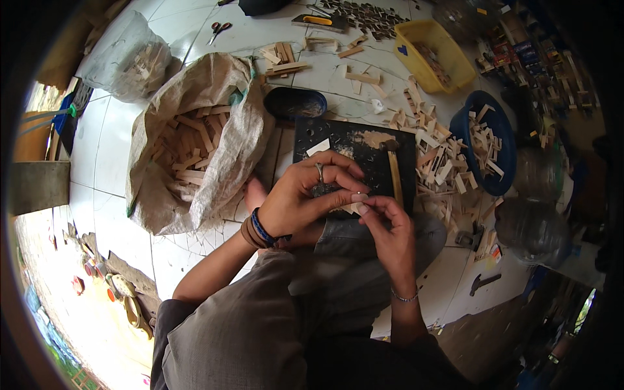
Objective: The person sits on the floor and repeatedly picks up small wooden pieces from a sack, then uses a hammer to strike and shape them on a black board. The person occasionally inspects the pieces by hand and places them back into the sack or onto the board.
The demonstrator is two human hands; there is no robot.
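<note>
My left hand point(318, 188), with a ring and bracelets at the wrist, meets my right hand point(390, 234) above a black board point(305, 146). Thumbs and fingertips are closed in a pinch where the hands come together. Something small and pale shows between them, too small and covered to name. On the board, right of my left hand, lies a hammer point(394, 172) with a wooden handle, beside a patch of sawdust point(372, 138). A flat white piece point(318, 147) rests behind my left knuckles.
An open woven sack point(153, 143) of wood pieces stands at the left. A blue oval tray point(279, 101) sits behind the board. To the right are heaped wooden pieces point(442, 156), a blue basin point(510, 153) and a yellow tub point(455, 45). Scissors point(220, 30) and another hammer point(484, 281) lie on the tiles.
</note>
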